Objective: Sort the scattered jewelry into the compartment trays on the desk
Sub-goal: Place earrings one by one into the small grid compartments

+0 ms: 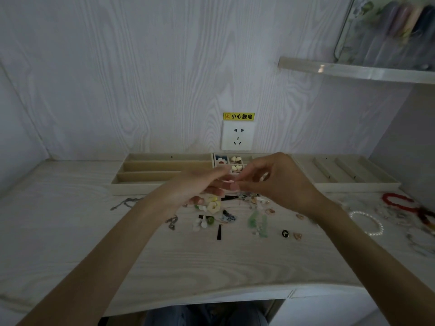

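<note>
Sorting under way: small piece between both hands.
Left hand (200,184) and right hand (275,182) meet fingertip to fingertip, apparently pinching something indistinct; next, judged, placement in the middle tray (217,161).

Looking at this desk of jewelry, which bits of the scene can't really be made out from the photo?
Head view only:
- What the left hand and right hand pinch between them: blurred and covered by fingertips.
- Most of the small-compartment tray: both hands hide it.
- The red bracelet: blurred, and it runs out to the right edge.
- The small pieces in the scattered pile: too small and dim to tell apart.
- Items in the clear holder: blurred, cropped by the top corner.
</note>
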Demonstrator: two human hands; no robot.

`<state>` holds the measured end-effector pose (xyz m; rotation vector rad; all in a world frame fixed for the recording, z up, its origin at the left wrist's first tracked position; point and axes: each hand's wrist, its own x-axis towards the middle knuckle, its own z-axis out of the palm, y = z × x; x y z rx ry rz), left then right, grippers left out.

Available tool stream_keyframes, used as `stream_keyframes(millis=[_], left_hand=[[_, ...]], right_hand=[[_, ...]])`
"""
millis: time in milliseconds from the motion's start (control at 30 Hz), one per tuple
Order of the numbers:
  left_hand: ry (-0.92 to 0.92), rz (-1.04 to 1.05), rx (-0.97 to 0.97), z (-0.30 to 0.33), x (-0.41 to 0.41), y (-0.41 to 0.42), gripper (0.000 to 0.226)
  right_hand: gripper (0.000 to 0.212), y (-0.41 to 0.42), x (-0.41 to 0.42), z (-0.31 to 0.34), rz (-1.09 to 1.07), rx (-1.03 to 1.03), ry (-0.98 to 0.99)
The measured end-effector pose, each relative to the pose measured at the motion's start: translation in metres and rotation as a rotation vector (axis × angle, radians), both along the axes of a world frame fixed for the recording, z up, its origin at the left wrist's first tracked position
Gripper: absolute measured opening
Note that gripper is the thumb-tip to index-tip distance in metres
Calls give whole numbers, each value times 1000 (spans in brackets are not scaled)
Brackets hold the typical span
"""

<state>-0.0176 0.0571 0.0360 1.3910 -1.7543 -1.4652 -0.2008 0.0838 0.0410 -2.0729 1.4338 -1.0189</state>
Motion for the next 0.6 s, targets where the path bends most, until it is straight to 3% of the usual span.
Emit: stream_keyframes(millis=[67,167,300,433,600], left_hand=[[-23,-29,-98,-1,3,-3,21],[-37,-64,-171,1,9,-8,26],[-32,-83,-233,7,15,-10,30],[-47,-167,-250,8,17,-12,37],[-103,-180,-268,3,16,-19,33]], right_hand=[[9,1,3,-6,-2,-59,59],[13,1,2,-6,-1,-31,74],[19,-2,-2,2,-56,269,-222],[25,-6,1,-2,96,560,-500],[25,-11,6,-12,90,553,-426]])
